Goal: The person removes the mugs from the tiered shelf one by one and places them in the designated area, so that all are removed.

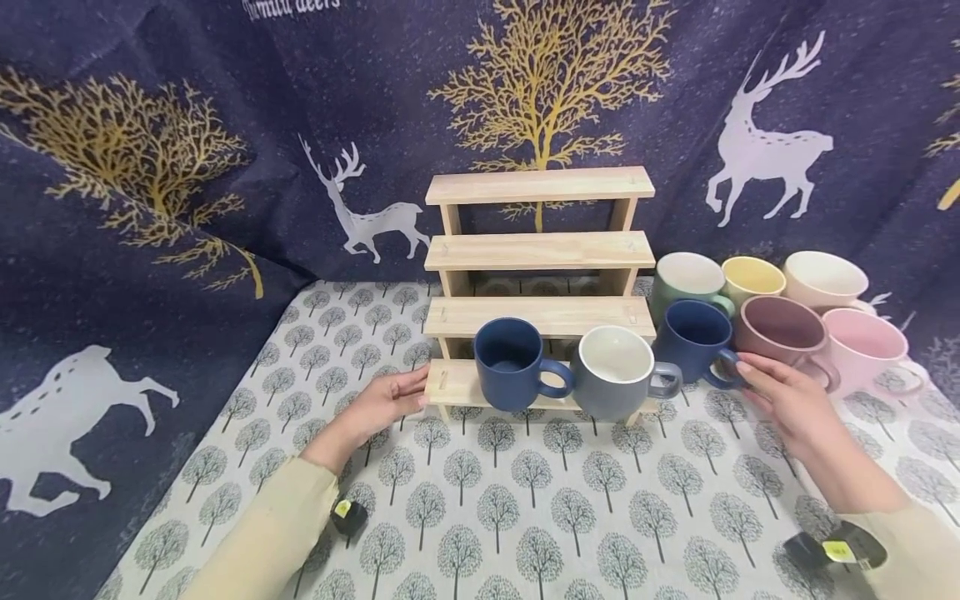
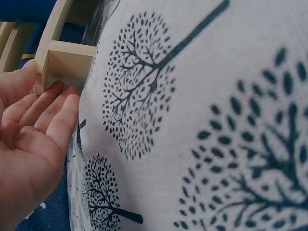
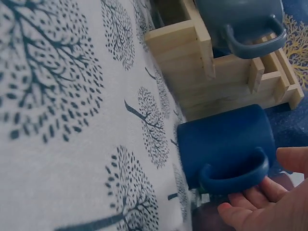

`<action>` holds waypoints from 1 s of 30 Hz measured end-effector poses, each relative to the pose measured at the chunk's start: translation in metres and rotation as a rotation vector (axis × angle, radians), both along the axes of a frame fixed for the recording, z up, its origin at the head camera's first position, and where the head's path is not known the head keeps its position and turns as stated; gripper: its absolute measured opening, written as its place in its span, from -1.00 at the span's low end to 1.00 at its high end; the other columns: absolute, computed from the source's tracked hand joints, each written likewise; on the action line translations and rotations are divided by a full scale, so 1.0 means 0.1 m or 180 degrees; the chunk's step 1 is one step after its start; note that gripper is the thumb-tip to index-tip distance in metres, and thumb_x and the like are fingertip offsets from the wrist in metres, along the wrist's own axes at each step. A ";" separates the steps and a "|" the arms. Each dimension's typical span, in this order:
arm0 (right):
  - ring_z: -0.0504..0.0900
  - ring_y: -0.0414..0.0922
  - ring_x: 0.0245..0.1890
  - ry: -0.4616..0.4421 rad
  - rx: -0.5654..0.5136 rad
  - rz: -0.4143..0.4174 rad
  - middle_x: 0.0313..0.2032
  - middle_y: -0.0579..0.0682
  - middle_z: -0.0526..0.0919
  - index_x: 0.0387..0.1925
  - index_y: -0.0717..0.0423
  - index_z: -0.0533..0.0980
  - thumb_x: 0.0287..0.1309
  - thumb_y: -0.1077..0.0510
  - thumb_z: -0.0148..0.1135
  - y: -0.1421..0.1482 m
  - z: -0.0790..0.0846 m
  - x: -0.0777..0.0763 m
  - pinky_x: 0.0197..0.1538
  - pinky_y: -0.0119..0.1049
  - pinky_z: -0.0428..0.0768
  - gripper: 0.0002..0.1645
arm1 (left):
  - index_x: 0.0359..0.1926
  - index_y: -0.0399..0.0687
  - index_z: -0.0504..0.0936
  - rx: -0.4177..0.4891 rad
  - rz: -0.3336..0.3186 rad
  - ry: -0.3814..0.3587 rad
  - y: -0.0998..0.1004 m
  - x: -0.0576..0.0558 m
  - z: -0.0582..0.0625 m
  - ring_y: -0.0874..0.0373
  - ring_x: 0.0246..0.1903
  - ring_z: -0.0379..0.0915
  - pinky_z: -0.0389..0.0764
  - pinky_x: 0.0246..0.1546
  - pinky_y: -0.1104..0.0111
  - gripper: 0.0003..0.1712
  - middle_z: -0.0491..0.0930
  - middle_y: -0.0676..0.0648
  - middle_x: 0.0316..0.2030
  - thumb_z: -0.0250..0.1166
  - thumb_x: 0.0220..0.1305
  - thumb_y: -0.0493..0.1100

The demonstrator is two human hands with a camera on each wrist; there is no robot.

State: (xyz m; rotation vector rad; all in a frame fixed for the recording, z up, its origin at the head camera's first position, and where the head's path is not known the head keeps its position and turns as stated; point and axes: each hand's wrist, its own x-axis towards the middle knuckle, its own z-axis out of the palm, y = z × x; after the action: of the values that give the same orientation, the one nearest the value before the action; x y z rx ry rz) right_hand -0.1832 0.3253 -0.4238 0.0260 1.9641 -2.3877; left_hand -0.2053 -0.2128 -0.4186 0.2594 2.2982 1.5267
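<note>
A light wooden tiered shelf (image 1: 536, 317) stands on the tree-print cloth. My left hand (image 1: 386, 404) pinches the left end of its lowest board, thumb (image 2: 19, 84) on one side and fingers on the other. On that board sit a navy blue mug (image 1: 508, 367) and a grey mug with white inside (image 1: 611, 375), both handles pointing right. Just right of the shelf, a second navy mug (image 1: 686, 342) stands on the cloth. My right hand (image 1: 787, 404) is at that mug's handle (image 3: 236, 180), fingers beside it and thumb apart.
More mugs crowd the right: green (image 1: 678, 287), yellow (image 1: 750, 279), cream (image 1: 821, 279), mauve (image 1: 776, 329) and pink (image 1: 862, 342). Behind the shelf hangs a dark blue cloth (image 1: 360, 92) with deer and trees. The shelf's upper boards (image 1: 540, 183) carry nothing.
</note>
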 end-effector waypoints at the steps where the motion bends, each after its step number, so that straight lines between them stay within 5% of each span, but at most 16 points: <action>1: 0.68 -0.57 -0.20 0.0010 0.0056 -0.0010 -0.24 -0.47 0.73 -0.26 -0.33 0.72 0.49 0.29 0.06 0.01 0.00 0.02 -0.16 -0.75 0.66 -0.55 | 0.54 -0.27 0.10 -0.0002 -0.0006 -0.0002 0.00 0.00 0.00 -0.29 0.35 0.45 0.63 0.29 0.37 -0.24 0.25 -0.34 0.47 0.16 0.41 -0.34; 15: 0.63 -0.61 -0.06 0.0579 0.0319 0.0035 -0.10 -0.49 0.75 -0.06 -0.33 0.67 0.48 0.37 0.01 -0.11 0.16 0.21 -0.04 -0.87 0.52 -0.49 | 0.54 -0.32 0.09 0.0076 -0.0017 -0.0007 -0.01 0.00 -0.04 -0.34 0.35 0.43 0.64 0.28 0.36 -0.25 0.24 -0.37 0.47 0.15 0.41 -0.37; 30: 0.63 -0.53 0.00 0.0486 0.1091 0.0671 -0.02 -0.50 0.69 0.04 -0.40 0.59 0.52 0.27 -0.01 -0.42 0.25 0.17 0.01 -0.73 0.62 -0.54 | 0.53 -0.34 0.10 0.0064 -0.0046 0.0055 0.00 -0.01 -0.02 -0.34 0.33 0.46 0.66 0.26 0.37 -0.25 0.26 -0.41 0.45 0.16 0.41 -0.36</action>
State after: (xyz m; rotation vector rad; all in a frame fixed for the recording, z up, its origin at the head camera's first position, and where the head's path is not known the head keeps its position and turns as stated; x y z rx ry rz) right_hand -0.1665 0.2831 -0.3992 -0.3412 2.2900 -1.9555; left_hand -0.2061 -0.2129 -0.4205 0.2951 2.2903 1.5473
